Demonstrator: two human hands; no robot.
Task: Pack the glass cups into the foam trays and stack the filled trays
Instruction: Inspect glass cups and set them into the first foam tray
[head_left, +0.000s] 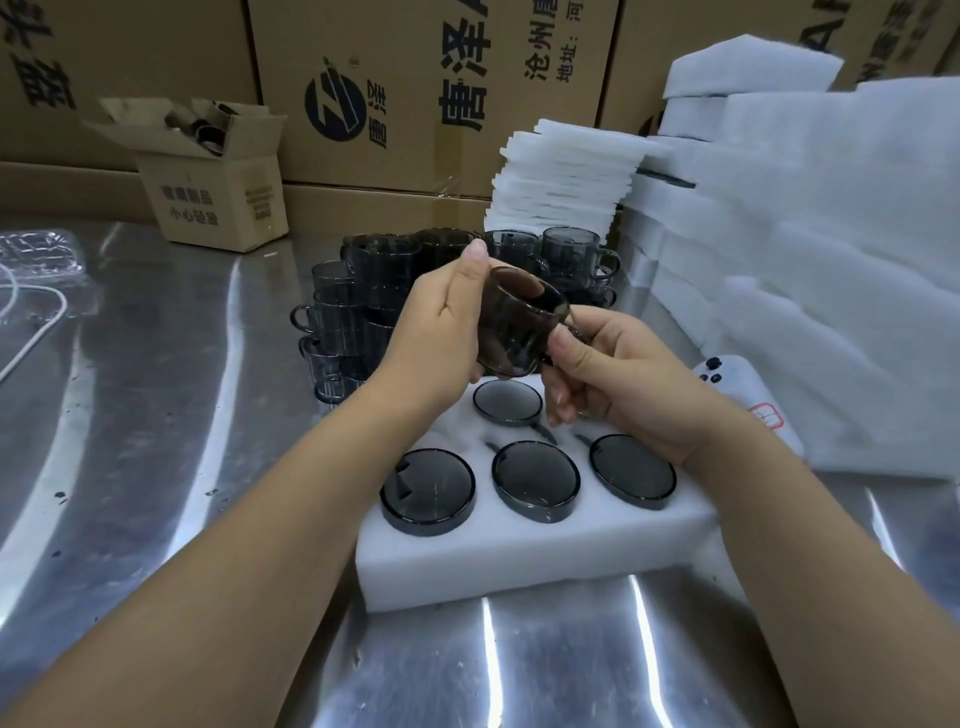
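A smoky glass cup hangs tilted above the white foam tray, its mouth turned up and away. My left hand wraps round its body from the left, thumb up by the rim. My right hand pinches its handle on the right. Several cups sit sunk in the tray's holes, among them one at the front left, one at the front middle, one at the front right and one in the back row. A cluster of loose stacked cups stands behind the tray.
A pile of thin foam sheets and tall stacks of foam trays fill the right side. A small open carton stands at the back left before large cartons. A white phone lies right of the tray, a white cable at far left.
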